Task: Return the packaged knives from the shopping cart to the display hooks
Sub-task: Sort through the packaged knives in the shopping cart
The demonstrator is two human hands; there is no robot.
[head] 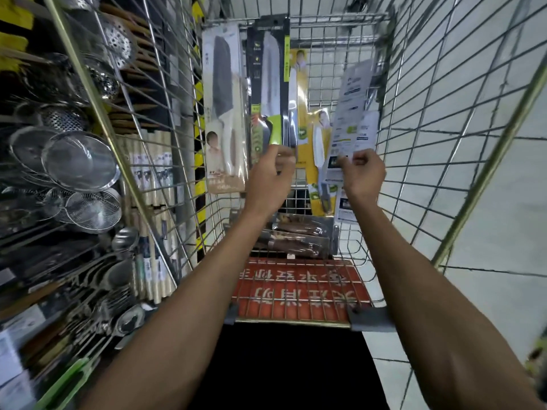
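Left hand (270, 177), at the centre of the frame, has its fingers curled round the bottom end of a black pack (268, 84) holding a green-handled knife. It holds the pack upright, the top reaching the far rim of the cart (340, 17). Right hand (363, 173), just right of centre, pinches the lower edge of a white pack (353, 110) between thumb and curled fingers. That pack shows its printed back and tilts to the right; the knife inside cannot be seen.

The cart fills the middle and right of the frame, its wire walls running to the top edge. Grey floor (488, 247) shows through the wires at the right. Strainers (80, 161) and ladles (125, 239) crowd the left side, outside the cart. A red sign (299, 291) with white characters lies on the cart's near flap, lower centre.

Inside the cart, a pale pack (223, 113) with a dark blade stands against the left wall, just beside the black pack. Yellow packs (321, 149) stand at the back between the two hands, partly hidden by what the hands hold. Brown packs (296, 236) lie flat on the cart's bottom, below the hands and just above the sign.
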